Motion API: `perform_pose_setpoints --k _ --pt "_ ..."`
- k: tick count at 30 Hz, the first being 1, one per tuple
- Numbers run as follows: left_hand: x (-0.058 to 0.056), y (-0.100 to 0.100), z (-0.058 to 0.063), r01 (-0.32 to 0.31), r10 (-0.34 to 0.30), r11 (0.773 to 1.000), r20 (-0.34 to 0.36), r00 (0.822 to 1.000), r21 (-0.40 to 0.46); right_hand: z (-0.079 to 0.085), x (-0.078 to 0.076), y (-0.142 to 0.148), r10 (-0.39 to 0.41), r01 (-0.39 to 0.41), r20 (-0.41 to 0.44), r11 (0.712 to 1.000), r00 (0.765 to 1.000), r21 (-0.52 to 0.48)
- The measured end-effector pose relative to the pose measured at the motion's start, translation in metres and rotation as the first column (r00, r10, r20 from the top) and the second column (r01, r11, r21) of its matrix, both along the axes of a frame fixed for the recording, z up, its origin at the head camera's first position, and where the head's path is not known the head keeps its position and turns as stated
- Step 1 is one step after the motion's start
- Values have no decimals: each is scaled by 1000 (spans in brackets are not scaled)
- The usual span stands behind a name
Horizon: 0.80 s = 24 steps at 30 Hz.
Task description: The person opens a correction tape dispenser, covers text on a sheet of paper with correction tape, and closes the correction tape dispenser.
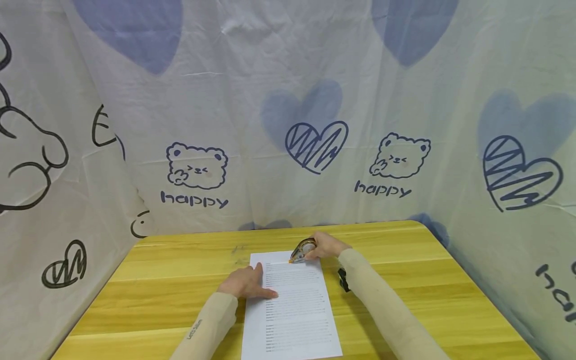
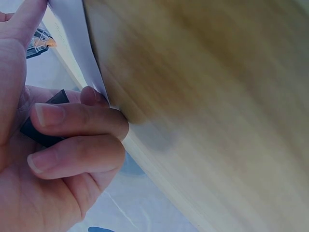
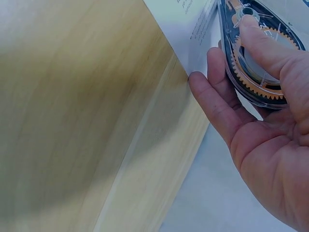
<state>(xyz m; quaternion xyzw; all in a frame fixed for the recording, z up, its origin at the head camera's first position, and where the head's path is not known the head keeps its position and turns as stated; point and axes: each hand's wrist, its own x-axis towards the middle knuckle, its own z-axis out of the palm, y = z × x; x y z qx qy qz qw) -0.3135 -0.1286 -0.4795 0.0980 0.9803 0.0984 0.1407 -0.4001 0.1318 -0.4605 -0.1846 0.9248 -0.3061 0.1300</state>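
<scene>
A printed sheet of paper [image 1: 297,310] lies on the table, its lines of text running down the page. My left hand [image 1: 245,284] presses the sheet's left side, with thumb and forefinger spread. In the left wrist view, its other fingers curl over a small black piece [image 2: 43,130], mostly hidden against the palm. My right hand [image 1: 328,246] grips a correction tape dispenser [image 1: 303,248] with a clear case and an orange toothed wheel. The dispenser's orange tip meets the paper near its top lines. In the right wrist view, the thumb lies on the dispenser [image 3: 260,87], and a fingertip touches the paper's edge.
The yellow wood-grain table [image 1: 171,280] ends at a far edge just beyond the paper. A hanging white cloth [image 1: 261,200] with hearts and bears encloses the back and sides. A black device [image 1: 343,280] shows beside the right sleeve.
</scene>
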Motion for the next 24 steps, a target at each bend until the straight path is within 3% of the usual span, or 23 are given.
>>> perform_pose_setpoints --k 24 --pt "-2 0 -2 11 -11 1000 -5 1000 -11 2 0 6 -17 17 11 1000 1000 11"
